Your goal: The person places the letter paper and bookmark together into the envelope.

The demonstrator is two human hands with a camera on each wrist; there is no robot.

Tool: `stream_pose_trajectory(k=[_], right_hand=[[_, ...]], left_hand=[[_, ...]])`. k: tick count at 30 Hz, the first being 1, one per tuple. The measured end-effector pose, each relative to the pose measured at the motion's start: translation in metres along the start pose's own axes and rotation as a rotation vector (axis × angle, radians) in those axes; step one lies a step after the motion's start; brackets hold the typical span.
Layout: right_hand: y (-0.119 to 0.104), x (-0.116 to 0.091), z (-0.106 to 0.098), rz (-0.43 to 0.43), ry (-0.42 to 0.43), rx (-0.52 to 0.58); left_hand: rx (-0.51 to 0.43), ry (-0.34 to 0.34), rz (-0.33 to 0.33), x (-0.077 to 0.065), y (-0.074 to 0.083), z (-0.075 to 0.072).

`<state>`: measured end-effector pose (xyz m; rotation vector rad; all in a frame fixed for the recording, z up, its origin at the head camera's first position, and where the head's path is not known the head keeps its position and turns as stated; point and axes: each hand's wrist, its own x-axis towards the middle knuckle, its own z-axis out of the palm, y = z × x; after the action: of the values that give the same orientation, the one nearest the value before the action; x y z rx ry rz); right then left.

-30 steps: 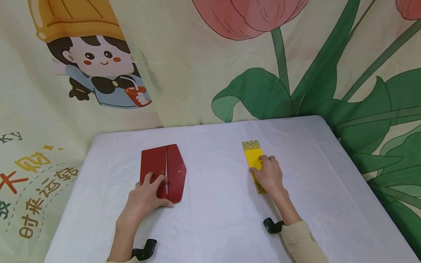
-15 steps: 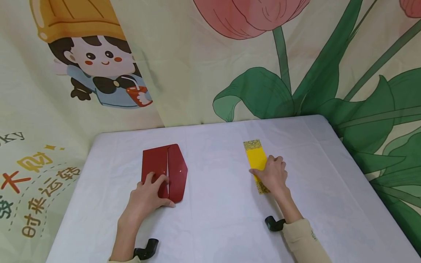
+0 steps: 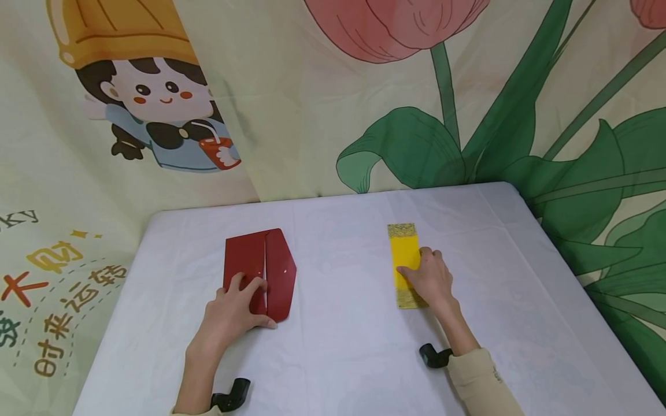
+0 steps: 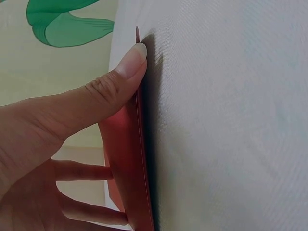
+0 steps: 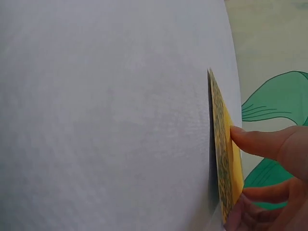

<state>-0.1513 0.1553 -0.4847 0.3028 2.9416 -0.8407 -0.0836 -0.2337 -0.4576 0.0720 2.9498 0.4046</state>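
Observation:
A red envelope (image 3: 281,271) with a pointed flap on its right side lies on the left half of the white table. My left hand (image 3: 229,315) rests on it, fingertips on its face and thumb (image 4: 132,60) along its near edge. To the right lies a narrow yellow card (image 3: 403,248) with gold speckled bands at both ends. My right hand (image 3: 430,278) pinches this card across its width, the thumb (image 5: 257,143) on its left part and the fingers at its right edge. The hand hides part of the card's lower right side.
The white cloth-covered table (image 3: 338,346) ends at a printed backdrop (image 3: 291,115) with a cartoon figure and tulips. Black wrist mounts (image 3: 434,356) stick out inward from both wrists, low over the cloth.
The yellow card has turned from a slant to nearly straight up and down, its lower end swinging left under my right hand. The left hand and red envelope have stayed put.

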Motion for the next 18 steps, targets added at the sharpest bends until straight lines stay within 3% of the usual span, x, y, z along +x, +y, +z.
stream_pose_trajectory(k=[18], right_hand=[[-0.0064, 0.0050, 0.0037, 0.017, -0.083, 0.280]], left_hand=[[-0.006, -0.003, -0.005, -0.0002, 0.0010, -0.0009]])
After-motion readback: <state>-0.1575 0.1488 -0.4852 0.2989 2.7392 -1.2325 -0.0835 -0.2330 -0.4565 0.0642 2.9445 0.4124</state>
